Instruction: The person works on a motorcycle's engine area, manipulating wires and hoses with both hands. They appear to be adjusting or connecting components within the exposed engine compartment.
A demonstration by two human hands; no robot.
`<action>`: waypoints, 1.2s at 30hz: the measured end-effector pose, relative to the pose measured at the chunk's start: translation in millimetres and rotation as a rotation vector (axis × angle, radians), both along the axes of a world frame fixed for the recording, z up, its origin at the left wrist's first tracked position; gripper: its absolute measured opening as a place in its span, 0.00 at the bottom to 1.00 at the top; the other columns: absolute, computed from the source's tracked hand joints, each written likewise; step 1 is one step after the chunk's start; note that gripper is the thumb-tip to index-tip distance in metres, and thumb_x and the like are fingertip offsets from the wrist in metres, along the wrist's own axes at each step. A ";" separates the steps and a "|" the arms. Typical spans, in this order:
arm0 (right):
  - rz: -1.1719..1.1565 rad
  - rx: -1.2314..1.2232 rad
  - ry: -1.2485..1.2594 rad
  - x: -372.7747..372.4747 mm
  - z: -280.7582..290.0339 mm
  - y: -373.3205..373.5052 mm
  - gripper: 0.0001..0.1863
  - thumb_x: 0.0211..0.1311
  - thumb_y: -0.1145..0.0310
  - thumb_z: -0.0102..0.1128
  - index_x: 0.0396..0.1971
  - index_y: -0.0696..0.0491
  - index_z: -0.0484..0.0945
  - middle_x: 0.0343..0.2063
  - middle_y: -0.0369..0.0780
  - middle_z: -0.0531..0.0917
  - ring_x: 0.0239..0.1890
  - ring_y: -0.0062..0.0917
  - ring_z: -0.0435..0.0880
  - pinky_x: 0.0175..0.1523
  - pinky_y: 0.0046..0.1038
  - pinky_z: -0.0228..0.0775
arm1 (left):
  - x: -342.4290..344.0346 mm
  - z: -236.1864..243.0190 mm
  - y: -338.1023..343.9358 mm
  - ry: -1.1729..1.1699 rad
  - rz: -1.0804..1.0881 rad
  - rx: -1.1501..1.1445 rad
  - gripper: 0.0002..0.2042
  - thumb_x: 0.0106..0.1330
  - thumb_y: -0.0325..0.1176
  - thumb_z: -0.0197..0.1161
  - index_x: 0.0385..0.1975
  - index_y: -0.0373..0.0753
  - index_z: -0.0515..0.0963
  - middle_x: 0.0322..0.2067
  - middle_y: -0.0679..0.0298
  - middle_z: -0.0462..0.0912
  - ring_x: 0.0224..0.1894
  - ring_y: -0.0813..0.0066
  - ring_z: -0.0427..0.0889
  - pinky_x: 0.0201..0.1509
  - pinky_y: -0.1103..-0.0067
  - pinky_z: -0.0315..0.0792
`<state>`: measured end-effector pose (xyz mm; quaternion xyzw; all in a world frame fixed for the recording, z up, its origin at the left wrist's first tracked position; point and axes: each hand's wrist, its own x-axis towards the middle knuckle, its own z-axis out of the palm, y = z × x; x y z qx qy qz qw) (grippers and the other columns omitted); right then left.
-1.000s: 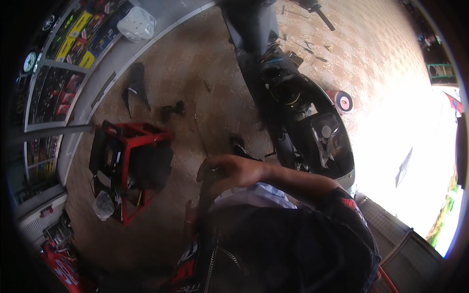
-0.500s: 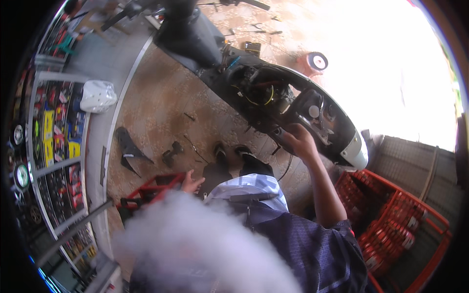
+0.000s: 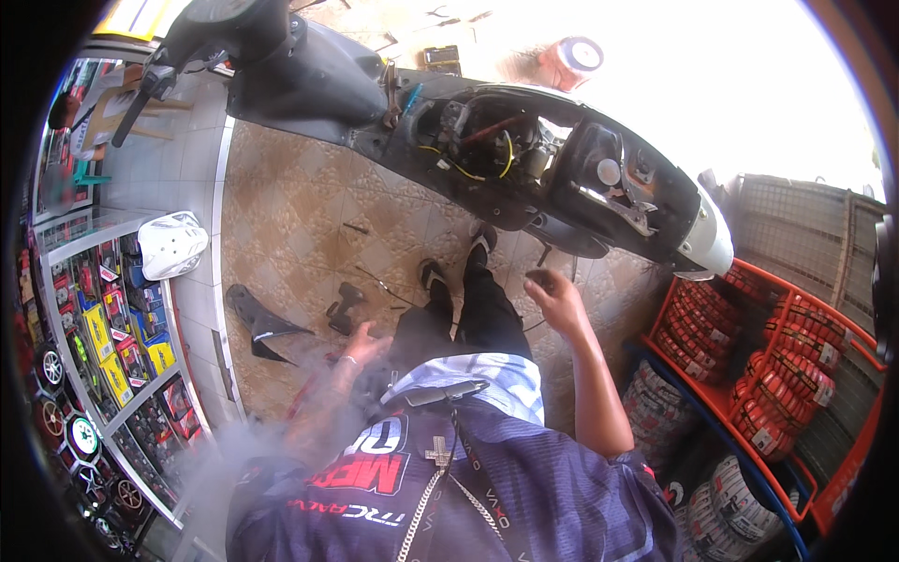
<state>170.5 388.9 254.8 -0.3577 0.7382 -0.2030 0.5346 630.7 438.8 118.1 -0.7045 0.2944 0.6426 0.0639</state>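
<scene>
A partly stripped scooter (image 3: 524, 187) stands in front of me, its seat off and its wiring and inner compartments bare. My right hand (image 3: 560, 304) hangs in the air just short of its near side, fingers loosely bent and apart, holding nothing I can see. Over my lap, on the left, my left hand (image 3: 367, 345) has its fingers loosely apart and touches nothing visible. Thin white vapour drifts round my left forearm. On the floor beyond that hand lie a black power drill (image 3: 346, 309) and a dark body panel (image 3: 262, 323).
To the left stands a glass display case (image 3: 112, 328) with boxed parts, a white plastic shell (image 3: 172, 245) on top. An orange rack (image 3: 768, 328) of wrapped tyres fills the right side. Beyond the scooter lie hand tools and a black case (image 3: 441, 60). A chair (image 3: 117, 117) stands far left.
My right hand has let go of the scooter's near side and drawn back toward me. The thick vapour cloud over my chest has thinned and drifted left. The view has shifted.
</scene>
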 end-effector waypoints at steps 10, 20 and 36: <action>-0.092 -0.102 -0.178 6.0 -91.4 -186.9 0.20 0.68 0.60 0.63 0.53 0.58 0.81 0.40 0.41 0.87 0.35 0.22 0.83 0.43 0.28 0.76 | -50.6 12.0 -53.9 -0.036 0.037 0.020 0.39 0.62 0.37 0.75 0.69 0.37 0.59 0.37 0.60 0.81 0.33 0.77 0.80 0.36 0.79 0.78; -0.439 0.100 0.080 66.5 -276.4 -295.8 0.19 0.56 0.71 0.55 0.47 0.60 0.82 0.48 0.59 0.82 0.55 0.51 0.81 0.61 0.41 0.72 | -83.7 8.1 -91.3 -0.031 0.120 -0.050 0.46 0.63 0.34 0.74 0.74 0.40 0.47 0.31 0.64 0.81 0.31 0.81 0.80 0.33 0.83 0.78; -0.813 0.227 -0.241 66.6 -374.5 -304.3 0.20 0.57 0.61 0.62 0.45 0.59 0.83 0.37 0.45 0.86 0.40 0.36 0.86 0.47 0.40 0.75 | 4.1 -84.4 -108.5 -0.021 0.022 -0.046 0.55 0.60 0.31 0.76 0.77 0.42 0.34 0.33 0.63 0.81 0.32 0.80 0.80 0.38 0.80 0.79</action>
